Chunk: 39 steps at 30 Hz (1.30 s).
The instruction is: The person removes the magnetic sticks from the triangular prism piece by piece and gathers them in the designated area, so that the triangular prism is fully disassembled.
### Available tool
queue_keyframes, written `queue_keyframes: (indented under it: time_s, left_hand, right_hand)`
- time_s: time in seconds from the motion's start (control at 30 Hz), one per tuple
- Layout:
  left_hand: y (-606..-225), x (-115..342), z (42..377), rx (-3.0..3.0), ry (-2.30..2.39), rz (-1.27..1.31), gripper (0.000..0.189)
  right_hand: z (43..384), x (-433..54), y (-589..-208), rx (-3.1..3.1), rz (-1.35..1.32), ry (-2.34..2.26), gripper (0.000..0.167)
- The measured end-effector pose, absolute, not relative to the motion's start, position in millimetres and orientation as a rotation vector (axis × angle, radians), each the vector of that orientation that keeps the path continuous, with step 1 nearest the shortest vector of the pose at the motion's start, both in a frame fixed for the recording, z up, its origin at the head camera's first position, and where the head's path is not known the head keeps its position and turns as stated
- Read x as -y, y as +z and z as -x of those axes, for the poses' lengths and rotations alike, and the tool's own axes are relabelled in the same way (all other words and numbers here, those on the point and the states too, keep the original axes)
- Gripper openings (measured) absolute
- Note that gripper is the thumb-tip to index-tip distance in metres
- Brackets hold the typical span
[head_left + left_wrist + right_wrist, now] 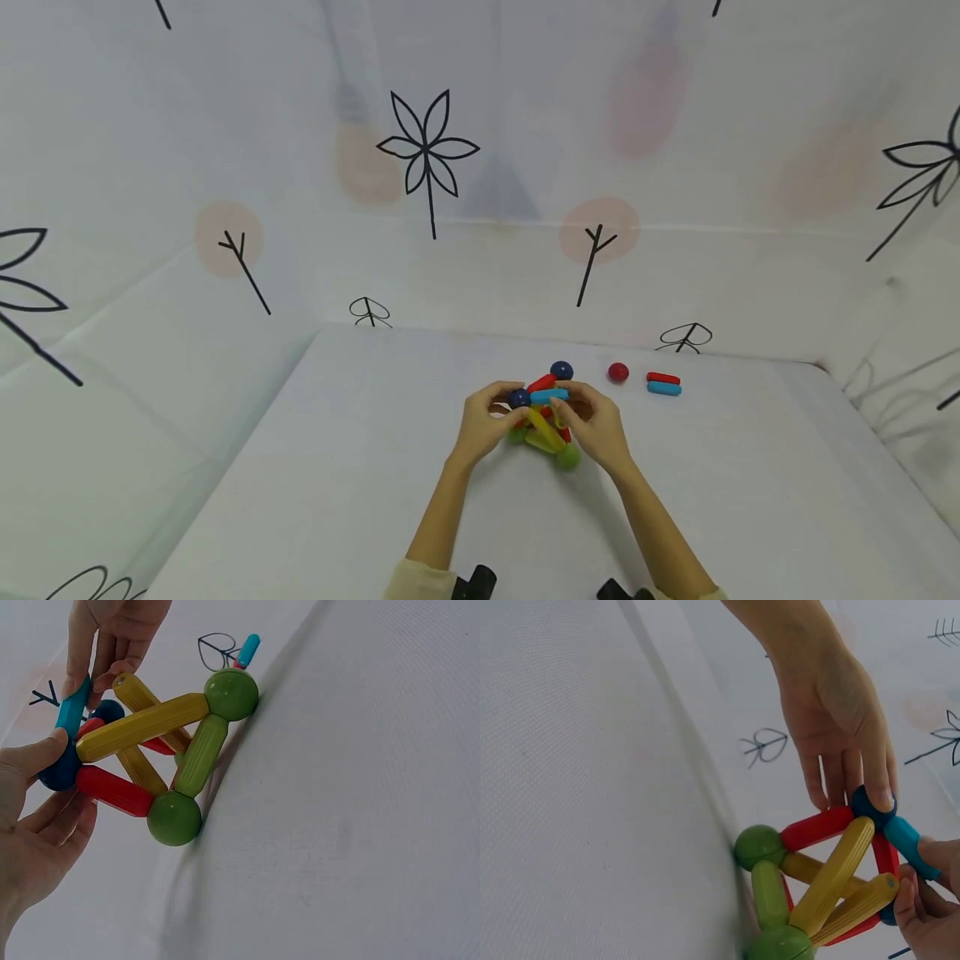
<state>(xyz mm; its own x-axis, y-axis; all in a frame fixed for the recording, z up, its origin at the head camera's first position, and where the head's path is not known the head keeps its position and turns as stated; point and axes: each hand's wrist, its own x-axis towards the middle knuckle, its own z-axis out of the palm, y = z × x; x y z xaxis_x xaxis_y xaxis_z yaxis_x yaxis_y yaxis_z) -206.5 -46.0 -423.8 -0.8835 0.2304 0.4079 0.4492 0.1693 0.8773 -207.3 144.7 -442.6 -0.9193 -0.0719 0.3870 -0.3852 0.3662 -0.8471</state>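
Observation:
A frame of magnetic sticks and balls stands on the white table. Its green balls (174, 817) sit at the bottom, joined by a green stick (201, 755). Yellow sticks (840, 874) and red sticks (817, 828) rise from them. My left hand (480, 423) pinches a dark blue ball (873, 807) at the upper corner. With thumb and fingers, my right hand (598, 422) pinches a light blue stick (550, 397), whose one end meets that ball. One yellow stick's tip (890, 882) is free beside the right fingers. A second dark blue ball (561, 370) shows behind.
A loose red ball (618, 372) lies on the table (337, 500) behind the right hand. Further right, a red stick (663, 378) and another light blue stick (664, 388) lie side by side. A patterned cloth (480, 275) hangs behind the table.

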Motion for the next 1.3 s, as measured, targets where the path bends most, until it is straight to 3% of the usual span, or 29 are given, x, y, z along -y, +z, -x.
queue_keyframes:
  time_s: [0.3, 0.53, 0.87, 1.3]
  left_hand:
    - [-437.4, 33.8, 210.9, 2.106, -1.735, 0.550, 0.029]
    - [-464.2, 25.0, 226.3, 2.106, -1.680, 0.443, 0.029]
    - [-444.2, 20.7, 214.7, 2.078, -1.664, 0.439, 0.029]
    - [-426.9, 24.0, 202.1, 2.098, -1.663, 0.470, 0.028]
  right_hand:
    - [210.6, -139.6, -439.9, 2.240, -0.367, 1.573, 0.024]
    - [197.9, -136.9, -412.3, 2.103, -0.273, 1.531, 0.021]
    - [222.9, -205.4, -438.1, 2.156, -0.003, 1.745, 0.035]
    - [220.6, -279.3, -471.3, 2.281, 0.170, 1.753, 0.048]
